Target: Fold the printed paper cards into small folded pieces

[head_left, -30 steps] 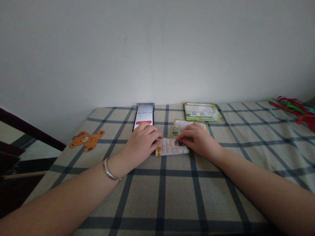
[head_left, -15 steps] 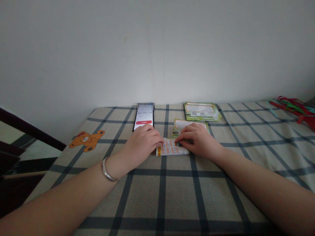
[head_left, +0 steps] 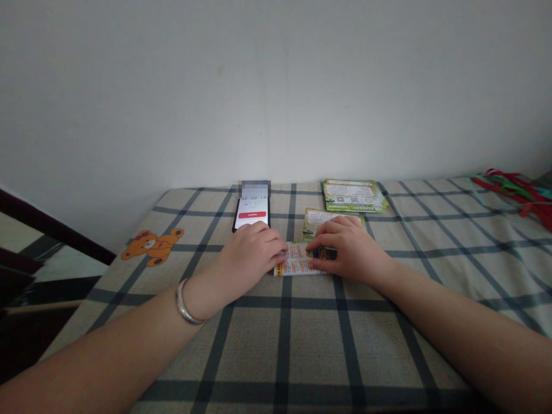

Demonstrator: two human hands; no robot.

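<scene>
A small printed leaflet [head_left: 297, 260], white with orange blocks of text and a yellow strip at its left end, lies on the checked cloth in front of me. My left hand [head_left: 254, 250] has its fingers closed at the leaflet's left end; the thumb is partly hidden. Over the right part rests my right hand [head_left: 345, 247], thumb and fingers apart and touching the paper. A dark printed patch of the leaflet shows in the gap between them. Just behind the right hand, partly covered by it, is a green-edged card [head_left: 311, 223].
A phone [head_left: 253, 207] with a running timer lies behind my left hand. Farther back on the right sits a stack of green-edged cards [head_left: 353, 195]. A bear cutout [head_left: 153, 247] is at the left, and red and green strips [head_left: 517, 190] lie far right. A wall [head_left: 276, 92] stands behind.
My right thumb has moved away from the fingers, widening the gap between them. The leaflet looks flatter, its front edge slightly nearer me. My left hand has shifted very little.
</scene>
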